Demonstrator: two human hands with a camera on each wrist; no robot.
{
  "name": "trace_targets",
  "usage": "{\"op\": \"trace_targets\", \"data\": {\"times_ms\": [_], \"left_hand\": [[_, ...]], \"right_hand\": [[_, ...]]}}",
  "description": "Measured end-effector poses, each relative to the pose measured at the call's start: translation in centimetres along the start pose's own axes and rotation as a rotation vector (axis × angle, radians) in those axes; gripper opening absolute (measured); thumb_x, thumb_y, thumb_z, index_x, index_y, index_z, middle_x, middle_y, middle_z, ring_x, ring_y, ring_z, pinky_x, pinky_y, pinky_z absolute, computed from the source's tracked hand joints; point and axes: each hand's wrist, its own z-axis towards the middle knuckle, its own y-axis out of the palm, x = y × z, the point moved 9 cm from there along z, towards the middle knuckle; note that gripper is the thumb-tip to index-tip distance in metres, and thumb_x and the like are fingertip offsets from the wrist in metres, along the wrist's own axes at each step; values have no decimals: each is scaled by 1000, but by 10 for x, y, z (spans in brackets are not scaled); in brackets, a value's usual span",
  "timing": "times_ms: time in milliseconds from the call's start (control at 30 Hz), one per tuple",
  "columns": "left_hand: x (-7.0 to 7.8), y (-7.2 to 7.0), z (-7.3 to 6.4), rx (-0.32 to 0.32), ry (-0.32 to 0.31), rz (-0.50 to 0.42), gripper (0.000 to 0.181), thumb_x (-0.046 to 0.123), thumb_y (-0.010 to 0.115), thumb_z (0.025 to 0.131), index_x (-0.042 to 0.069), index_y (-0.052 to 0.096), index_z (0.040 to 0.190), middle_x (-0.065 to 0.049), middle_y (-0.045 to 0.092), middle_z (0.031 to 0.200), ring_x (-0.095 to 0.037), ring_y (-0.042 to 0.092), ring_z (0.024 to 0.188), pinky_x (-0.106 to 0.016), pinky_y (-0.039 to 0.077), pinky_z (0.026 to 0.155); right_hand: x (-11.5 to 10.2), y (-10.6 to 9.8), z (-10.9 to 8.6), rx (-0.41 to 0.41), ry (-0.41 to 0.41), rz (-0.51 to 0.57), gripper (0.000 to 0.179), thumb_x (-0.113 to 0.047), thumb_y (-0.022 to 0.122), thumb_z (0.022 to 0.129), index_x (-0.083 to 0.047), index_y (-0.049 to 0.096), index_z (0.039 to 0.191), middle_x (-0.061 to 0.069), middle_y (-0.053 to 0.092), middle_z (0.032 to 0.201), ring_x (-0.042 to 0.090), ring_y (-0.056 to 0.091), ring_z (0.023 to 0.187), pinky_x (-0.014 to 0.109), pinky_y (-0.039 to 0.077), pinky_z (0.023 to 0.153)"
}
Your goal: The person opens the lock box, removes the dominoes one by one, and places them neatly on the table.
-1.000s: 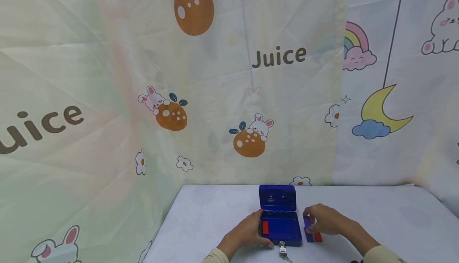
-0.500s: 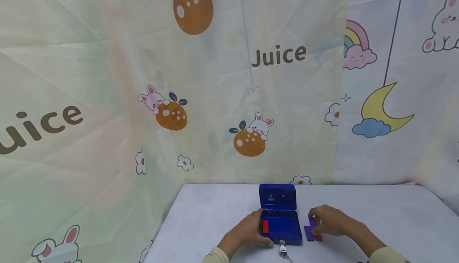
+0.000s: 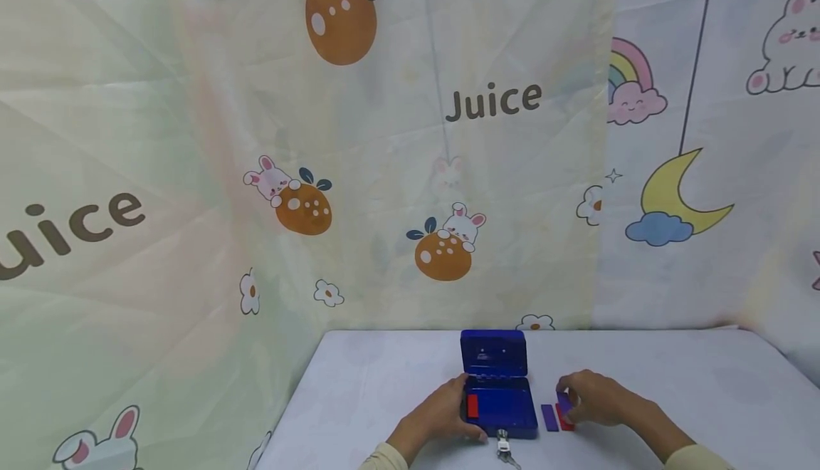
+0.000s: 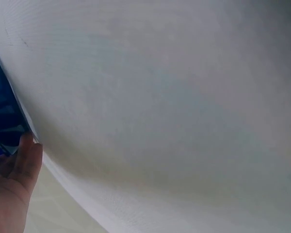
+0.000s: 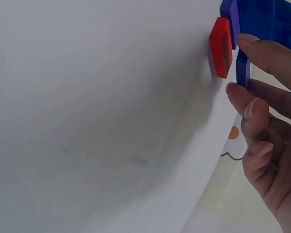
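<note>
A blue cash box stands with its lid raised and a red block lying inside at its left. My left hand holds the box's left side, thumb at the front corner and fingers toward the back. In the right wrist view a purple block is pinched between the thumb and fingers of my right hand. That hand is to the right of the box, with the pinched block overlapping another red block in the head view. Beside the red one lies a second purple block.
Keys hang from the lock at the box's front. A white cloth covers the table. Behind it rises a printed fabric backdrop with cartoon rabbits, fruit and flowers.
My right hand has carried the pinched purple block to the right, from over the other purple block to over the red one. The left hand keeps its place on the box.
</note>
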Motion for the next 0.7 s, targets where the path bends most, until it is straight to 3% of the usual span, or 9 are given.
{"op": "trace_targets", "data": {"times_ms": [700], "left_hand": [[2, -2, -2, 12, -4, 12, 112, 65, 79, 54, 21, 30, 145, 5, 50, 135, -9, 49, 119, -37, 42, 102]], "right_hand": [[20, 5, -2, 2, 11, 7, 37, -21, 83, 69, -11, 67, 100, -2, 56, 77, 17, 51, 76, 40, 49, 73]]}}
